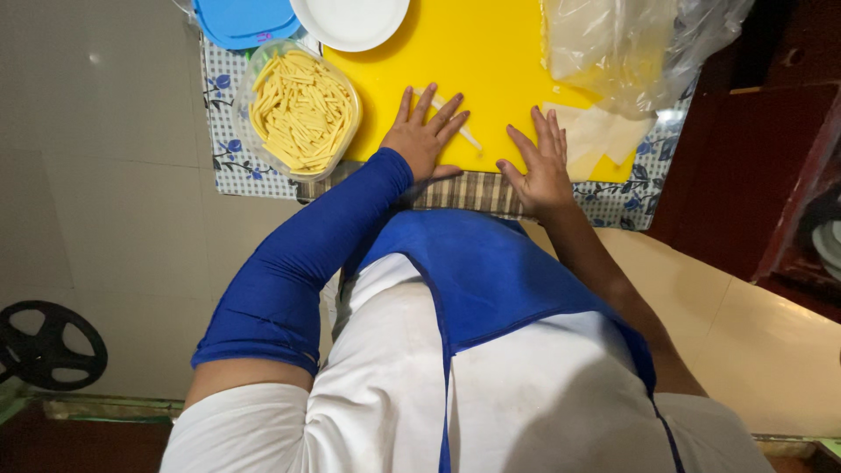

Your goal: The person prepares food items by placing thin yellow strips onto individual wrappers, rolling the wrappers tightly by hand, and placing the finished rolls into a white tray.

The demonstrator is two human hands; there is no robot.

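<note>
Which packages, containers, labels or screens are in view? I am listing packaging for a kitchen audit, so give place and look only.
Clear plastic tub: left of the yellow cutting board, rounded, full of pale yellow strips.
Blue plastic lid: top edge, behind the tub, flat, rounded corners.
Clear plastic bag: top right on the board, crumpled, holding pale sheets.
No labels, signs or screens show.

— How do the hands lie?
— Left hand flat, palm down, fingers spread, blue sleeve to the wrist. Right hand flat just right of it, fingers together, forearm bare.
</note>
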